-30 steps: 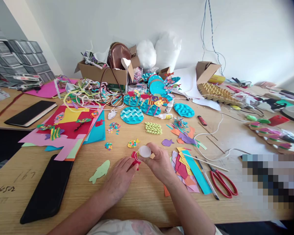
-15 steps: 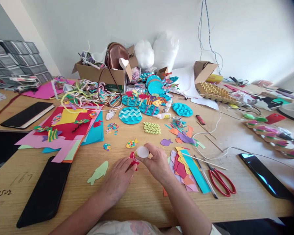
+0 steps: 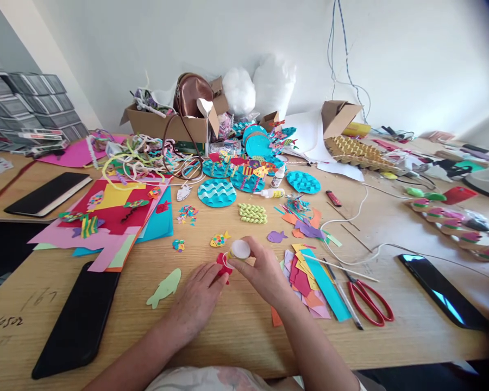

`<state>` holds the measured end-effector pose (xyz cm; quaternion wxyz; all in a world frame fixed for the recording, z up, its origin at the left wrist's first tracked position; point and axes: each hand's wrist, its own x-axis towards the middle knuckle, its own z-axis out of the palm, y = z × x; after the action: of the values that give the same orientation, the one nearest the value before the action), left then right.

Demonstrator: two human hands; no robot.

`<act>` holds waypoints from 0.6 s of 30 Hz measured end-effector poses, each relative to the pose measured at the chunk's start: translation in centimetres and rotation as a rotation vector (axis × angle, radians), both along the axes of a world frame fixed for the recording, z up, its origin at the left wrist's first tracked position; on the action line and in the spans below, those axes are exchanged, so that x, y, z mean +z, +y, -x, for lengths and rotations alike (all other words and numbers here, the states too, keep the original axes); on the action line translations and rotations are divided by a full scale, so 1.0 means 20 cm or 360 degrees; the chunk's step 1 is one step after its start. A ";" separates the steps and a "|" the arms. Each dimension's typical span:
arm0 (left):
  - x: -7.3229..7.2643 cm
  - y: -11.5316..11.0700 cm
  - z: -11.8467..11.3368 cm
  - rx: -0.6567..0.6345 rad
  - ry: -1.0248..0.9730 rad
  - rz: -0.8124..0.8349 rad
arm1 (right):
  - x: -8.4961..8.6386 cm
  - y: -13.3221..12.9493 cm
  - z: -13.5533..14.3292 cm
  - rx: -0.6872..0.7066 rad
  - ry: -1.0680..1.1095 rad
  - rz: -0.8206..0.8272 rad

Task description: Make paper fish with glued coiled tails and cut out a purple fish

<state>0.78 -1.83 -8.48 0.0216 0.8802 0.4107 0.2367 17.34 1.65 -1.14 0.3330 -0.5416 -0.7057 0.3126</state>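
Pinched between thumb and fingers, a small white-ended bottle (image 3: 240,249) sits in your right hand (image 3: 265,274), its pale round end up, its lower end too hidden to make out. Beneath it, on the table (image 3: 244,339), lies a red paper cutout (image 3: 220,260), partly covered; your left hand (image 3: 196,301) rests at its near-left edge, fingers close together, whether gripping or merely pressing cannot be told. Should that hand ease off, the cutout could slide or lift with the bottle; squeeze the bottle too hard and, if it holds glue, too much may run out. Beside your left hand, the pale green fish (image 3: 165,288) could be dragged by a careless shift. Just beyond, the yellow dotted fish (image 3: 219,239) could be nudged by a forward push. Farther off, loose confetti (image 3: 187,214) would scatter if swept.
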 end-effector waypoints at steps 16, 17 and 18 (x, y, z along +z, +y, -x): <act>-0.02 -0.01 0.00 0.0046 0.0030 -0.0040 | -0.01 0.00 -0.02 -0.0056 0.0228 0.0062; -0.02 -0.01 0.00 0.0043 0.0019 -0.0041 | -0.01 0.00 -0.02 -0.0040 0.0210 0.0060; -0.02 -0.01 0.00 0.0042 0.0008 -0.0047 | 0.00 -0.01 -0.02 -0.0028 0.0198 0.0057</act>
<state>0.74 -1.99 -8.85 0.0042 0.8755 0.4189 0.2408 17.80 1.53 -1.21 0.3694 -0.5331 -0.6732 0.3552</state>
